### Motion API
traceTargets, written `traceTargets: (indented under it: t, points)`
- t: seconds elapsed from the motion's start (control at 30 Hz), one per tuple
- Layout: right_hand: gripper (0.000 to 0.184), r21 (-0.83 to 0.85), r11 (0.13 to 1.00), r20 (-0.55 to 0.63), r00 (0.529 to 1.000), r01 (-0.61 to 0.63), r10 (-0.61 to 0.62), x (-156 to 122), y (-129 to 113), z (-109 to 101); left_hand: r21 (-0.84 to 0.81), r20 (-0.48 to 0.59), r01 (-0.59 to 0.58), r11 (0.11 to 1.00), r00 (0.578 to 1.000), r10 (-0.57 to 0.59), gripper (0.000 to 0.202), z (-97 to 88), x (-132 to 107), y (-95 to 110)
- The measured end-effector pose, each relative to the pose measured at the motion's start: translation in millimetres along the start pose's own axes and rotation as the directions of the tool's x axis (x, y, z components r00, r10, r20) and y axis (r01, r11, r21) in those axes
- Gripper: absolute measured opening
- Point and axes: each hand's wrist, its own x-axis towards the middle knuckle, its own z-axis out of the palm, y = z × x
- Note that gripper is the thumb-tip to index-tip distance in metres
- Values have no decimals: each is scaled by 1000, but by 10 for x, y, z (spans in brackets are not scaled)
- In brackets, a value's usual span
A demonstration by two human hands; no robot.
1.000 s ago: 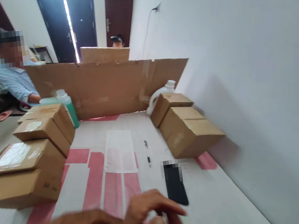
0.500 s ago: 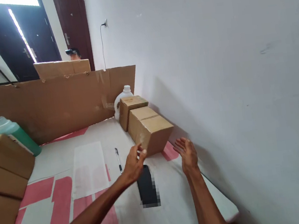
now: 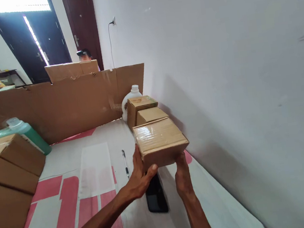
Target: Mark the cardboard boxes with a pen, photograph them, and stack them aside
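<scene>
A brown cardboard box (image 3: 160,137) with shiny tape on its top is held between my two hands, its near face tipped toward me. My left hand (image 3: 140,173) grips the box's left side, thumb at the lower front edge. My right hand (image 3: 183,175) is closed on the near right corner, its fingertips mostly hidden by the box. Just behind it stand a second cardboard box (image 3: 150,115) and a third box (image 3: 142,101). Below my hands a black phone (image 3: 156,197) lies on the table, and a pen (image 3: 125,164) lies to the left.
More cardboard boxes (image 3: 6,178) stand at the left, beside a green liquid bottle (image 3: 33,135). A white jug (image 3: 134,93) stands behind the right-hand boxes. A cardboard partition (image 3: 80,104) crosses the back, and the wall (image 3: 234,80) runs along the right. People are partly visible beyond.
My hands have closed on the nearest box from both sides. It has come up and toward me, apart from the box behind. The view has shifted slightly left.
</scene>
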Motion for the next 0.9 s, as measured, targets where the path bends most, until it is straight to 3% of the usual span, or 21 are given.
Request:
traceTargets:
  t: [0.07,0.13,0.2,0.33,0.4,0.43,0.5,0.63,0.7,0.8,0.9]
  points:
    - [67,13,1000,108,994,15,-17,-368,-188,212,23,-53,76,997,996,-74,86,-329,-491,46]
    - [61,47,999,244,970,-13,1,-748,-277,508,67,-172,231,971,961,-217,81,-710,-987,-20]
    - [57,75,996,383,924,-50,17,-1118,-254,830,71,-341,343,937,891,-300,83,-1100,-1443,-193]
    - [57,71,991,606,794,-116,50,-1712,1,1343,7,-633,418,908,705,-320,99,-1735,-2119,-619]
    - [58,35,986,676,730,-163,97,-1884,153,1480,6,-693,426,905,654,-304,95,-1908,-2306,-754]
    - [59,11,984,696,707,-180,121,-1937,224,1520,16,-702,416,909,652,-286,92,-1954,-2361,-791]
    - [64,-28,983,703,696,-180,147,-1983,349,1563,50,-697,383,922,675,-243,85,-1978,-2408,-813]
    - [62,-48,985,660,735,-165,156,-1887,485,1595,162,-659,367,916,731,-177,73,-1859,-2404,-736]
    - [61,-37,972,616,761,-232,205,-1764,481,1614,307,-590,324,895,802,-88,73,-1752,-2424,-673]
    - [59,62,927,608,750,-371,260,-1544,415,1642,583,-391,210,785,919,45,85,-1563,-2464,-536]
    - [53,90,911,623,737,-401,263,-1373,358,1649,774,-230,129,620,969,86,90,-1403,-2426,-361]
